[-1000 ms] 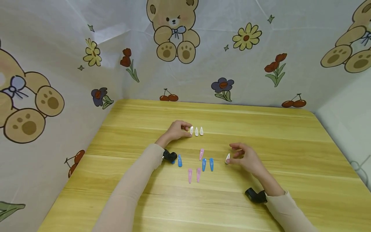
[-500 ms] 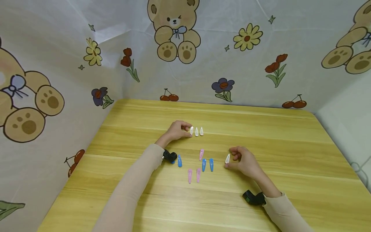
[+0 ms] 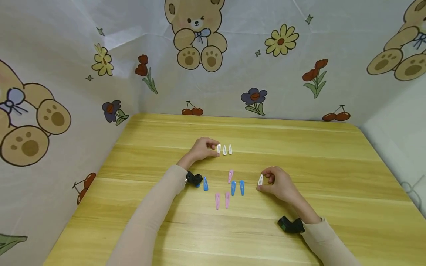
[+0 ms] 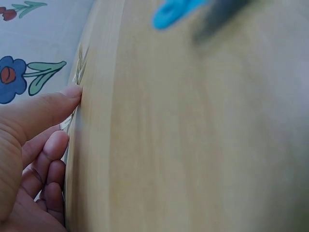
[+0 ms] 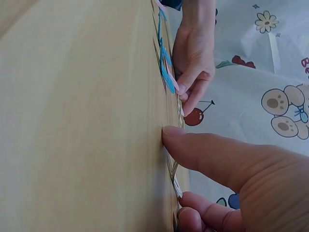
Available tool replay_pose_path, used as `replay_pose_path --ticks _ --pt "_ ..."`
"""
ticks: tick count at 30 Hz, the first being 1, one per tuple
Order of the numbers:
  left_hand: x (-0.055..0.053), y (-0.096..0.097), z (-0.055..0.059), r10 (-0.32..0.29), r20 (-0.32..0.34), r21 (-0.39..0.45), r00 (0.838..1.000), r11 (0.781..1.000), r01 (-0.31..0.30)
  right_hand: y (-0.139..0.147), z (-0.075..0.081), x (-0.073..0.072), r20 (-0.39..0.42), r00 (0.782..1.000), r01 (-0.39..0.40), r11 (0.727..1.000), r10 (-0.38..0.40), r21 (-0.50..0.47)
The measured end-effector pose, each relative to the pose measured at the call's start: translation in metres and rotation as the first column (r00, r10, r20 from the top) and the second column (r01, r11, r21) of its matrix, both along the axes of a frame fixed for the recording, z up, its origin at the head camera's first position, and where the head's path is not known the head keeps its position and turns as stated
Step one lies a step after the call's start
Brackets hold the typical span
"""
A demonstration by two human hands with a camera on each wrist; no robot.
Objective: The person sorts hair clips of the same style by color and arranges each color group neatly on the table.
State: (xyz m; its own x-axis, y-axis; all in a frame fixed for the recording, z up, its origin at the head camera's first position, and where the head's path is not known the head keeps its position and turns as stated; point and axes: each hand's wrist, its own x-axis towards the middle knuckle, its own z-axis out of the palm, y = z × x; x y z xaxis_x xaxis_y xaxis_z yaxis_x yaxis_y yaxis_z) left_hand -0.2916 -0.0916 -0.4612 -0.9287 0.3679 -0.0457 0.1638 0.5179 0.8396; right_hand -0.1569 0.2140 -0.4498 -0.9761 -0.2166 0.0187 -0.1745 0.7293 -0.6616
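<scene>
White hair clips (image 3: 260,180) are pinched, one in each of the hands (image 3: 279,184), at a wooden table (image 3: 213,240).

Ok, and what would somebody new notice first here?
Probably the big winking bear on the cloth behind the table, then the pink clips and blue clips near its middle. The left hand pinches the leftmost white clip in the back row, and the right hand pinches another white clip off to the right.
</scene>
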Motion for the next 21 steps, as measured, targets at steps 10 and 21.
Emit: replay_pose_path --ticks 10,21 --pt "0.001 -0.002 0.002 0.011 0.004 -0.009 1.0 1.0 -0.011 -0.003 0.009 -0.012 0.059 0.998 0.002 0.993 0.005 -0.122" --pt "0.001 0.001 0.002 0.003 -0.001 0.0 1.0 1.0 -0.003 -0.028 0.035 -0.066 0.012 0.999 -0.032 0.984 0.035 -0.173"
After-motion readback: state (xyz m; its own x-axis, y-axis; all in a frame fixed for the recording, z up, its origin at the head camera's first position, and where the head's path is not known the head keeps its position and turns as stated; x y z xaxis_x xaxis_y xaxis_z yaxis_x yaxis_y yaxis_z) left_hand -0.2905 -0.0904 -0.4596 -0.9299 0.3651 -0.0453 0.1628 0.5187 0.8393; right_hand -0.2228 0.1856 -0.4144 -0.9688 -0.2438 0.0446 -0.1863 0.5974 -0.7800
